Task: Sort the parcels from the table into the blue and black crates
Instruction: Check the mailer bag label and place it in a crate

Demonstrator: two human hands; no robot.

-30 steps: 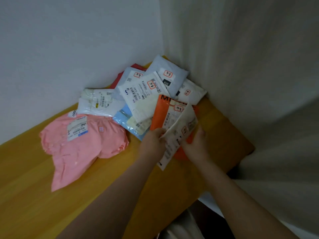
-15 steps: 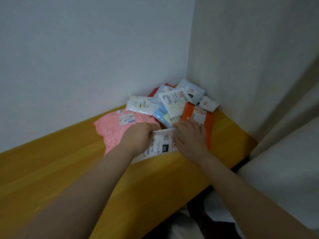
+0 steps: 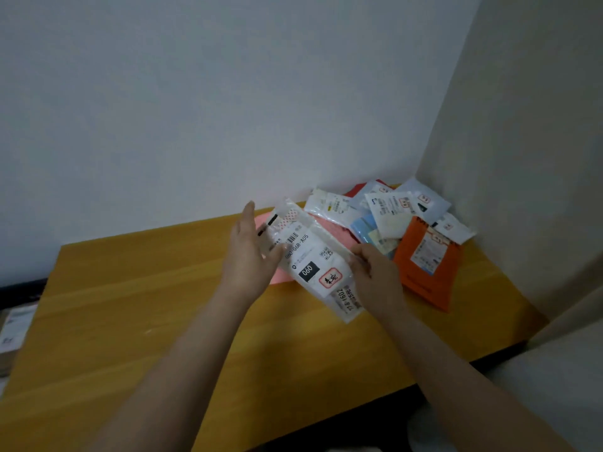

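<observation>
Closest to the camera, the yellow wooden table (image 3: 137, 321) has a big bare stretch on its near and left side, front edge running diagonally toward the lower right, with a dark gap below it. Off the left edge there's a pale box-like thing (image 3: 13, 327), too cut off to identify.

Mid-table, both hands are on a white plastic mailer bag with a black "060" tag and a barcode label (image 3: 313, 259), held up tilted above the tabletop. The right hand (image 3: 375, 278) pinches its right edge, fingers curled around it. The left hand (image 3: 249, 252) is spread, fingers straight and pointing up, thumb touching the bag's left edge.

Behind that, a flat pink plastic parcel (image 3: 329, 233) peeks out. Further right, an orange poly mailer with a white label (image 3: 424, 265) lies near the right edge. The remaining pile of white and pale blue parcels (image 3: 388, 207) is jammed into the far corner against both walls.
</observation>
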